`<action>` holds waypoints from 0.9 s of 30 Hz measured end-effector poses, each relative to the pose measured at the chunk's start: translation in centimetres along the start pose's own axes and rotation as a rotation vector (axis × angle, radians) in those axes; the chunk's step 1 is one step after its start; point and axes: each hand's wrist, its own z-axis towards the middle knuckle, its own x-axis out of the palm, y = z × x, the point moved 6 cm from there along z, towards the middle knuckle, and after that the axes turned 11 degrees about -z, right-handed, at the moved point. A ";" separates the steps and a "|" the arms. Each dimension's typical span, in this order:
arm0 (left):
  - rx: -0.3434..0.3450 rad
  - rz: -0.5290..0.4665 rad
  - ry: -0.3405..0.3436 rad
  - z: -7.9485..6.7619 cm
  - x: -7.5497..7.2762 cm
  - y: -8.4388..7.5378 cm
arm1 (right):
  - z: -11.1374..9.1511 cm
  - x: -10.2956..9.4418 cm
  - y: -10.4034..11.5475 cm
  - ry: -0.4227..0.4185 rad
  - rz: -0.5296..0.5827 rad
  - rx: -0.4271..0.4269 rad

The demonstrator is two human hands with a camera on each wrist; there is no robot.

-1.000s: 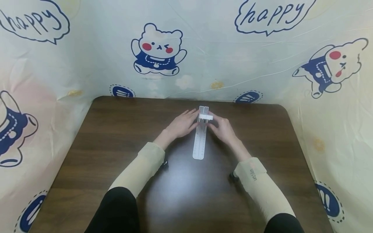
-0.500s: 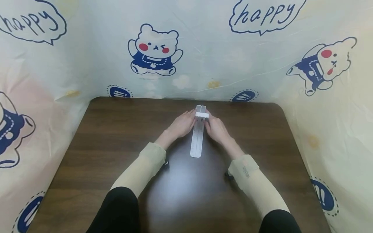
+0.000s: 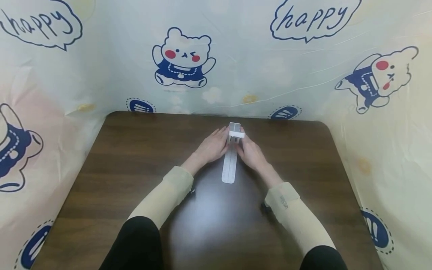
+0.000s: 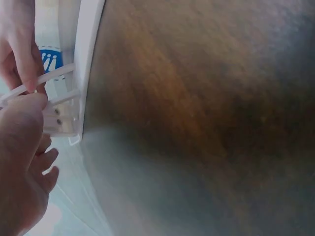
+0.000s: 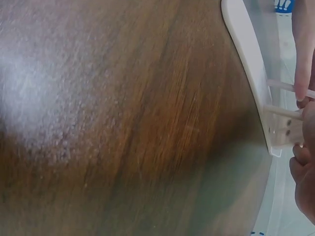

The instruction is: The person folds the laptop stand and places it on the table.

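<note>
A long white plastic piece [image 3: 229, 168], resembling a foot measuring gauge, lies lengthwise on the table. Near its far end a raised crosspiece [image 3: 237, 134] stands across it. My left hand [image 3: 212, 146] holds the raised part from the left, its thumb at a slanting strut [image 4: 59, 73] in the left wrist view. From the other side my right hand [image 3: 253, 153] grips the same part, fingers close to the crosspiece. The right wrist view shows the flat base [image 5: 246, 54] on the table and an upright plate [image 5: 285, 130] with small holes. Fingers hide part of the struts.
The dark wooden table [image 3: 135, 157] has rounded far corners. A pale curtain [image 3: 243, 67] printed with bears and "happy" bubbles hangs behind it and along both sides. A small dark object [image 3: 266, 207] shows under the right cuff.
My right hand has drawn in closer to the white piece; its thumb and fingers were spread wider a second ago. The left hand has hardly moved, and the piece lies much as before.
</note>
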 end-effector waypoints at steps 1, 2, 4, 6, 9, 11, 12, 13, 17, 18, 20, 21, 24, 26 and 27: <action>0.002 0.016 -0.002 0.0 0.0 0.0 | 0.0 -0.1 0.0 0.003 0.002 -0.004; 0.006 0.024 -0.008 0.1 0.0 -0.1 | 0.0 0.1 -0.3 -0.003 -0.004 -0.002; 0.011 0.033 -0.022 0.2 -0.1 -0.2 | 0.1 0.4 -0.6 -0.008 0.001 -0.003; 0.011 0.025 -0.043 0.2 -0.3 -0.4 | 0.2 0.6 -0.7 0.001 0.001 0.002; 0.006 0.006 -0.064 0.3 -0.4 -0.6 | 0.5 1.2 -1.0 -0.003 -0.019 0.004; 0.004 -0.011 -0.073 0.3 -0.4 -0.6 | 0.2 0.6 -0.4 -0.002 -0.029 -0.002; 0.004 -0.018 -0.073 0.3 -0.3 -0.6 | 0.3 0.5 -0.3 0.002 -0.037 -0.007; 0.006 -0.026 -0.072 0.3 -0.3 -0.5 | 0.4 0.8 -0.6 -0.011 -0.031 -0.009; 0.029 -0.064 -0.058 0.2 -0.4 -0.6 | 0.6 1.2 -1.4 -0.015 -0.036 -0.039; 0.032 -0.071 -0.051 0.2 -0.5 -0.6 | 1.1 2.2 -2.4 -0.019 -0.042 -0.046; 0.035 -0.081 -0.034 0.3 -0.5 -0.6 | 1.2 2.7 -3.1 -0.018 -0.057 -0.077; 0.032 -0.083 -0.028 0.3 -0.5 -0.5 | 1.3 2.9 -3.4 -0.008 -0.066 -0.087; 0.014 -0.078 -0.027 0.4 -0.6 -0.6 | 1.5 3.4 -3.9 0.006 -0.074 -0.127; -0.002 -0.082 -0.030 0.6 -0.6 -0.6 | 1.6 3.4 -3.8 0.016 -0.069 -0.130; -0.012 -0.089 -0.032 0.7 -0.5 -0.6 | 1.6 3.2 -3.7 0.021 -0.062 -0.123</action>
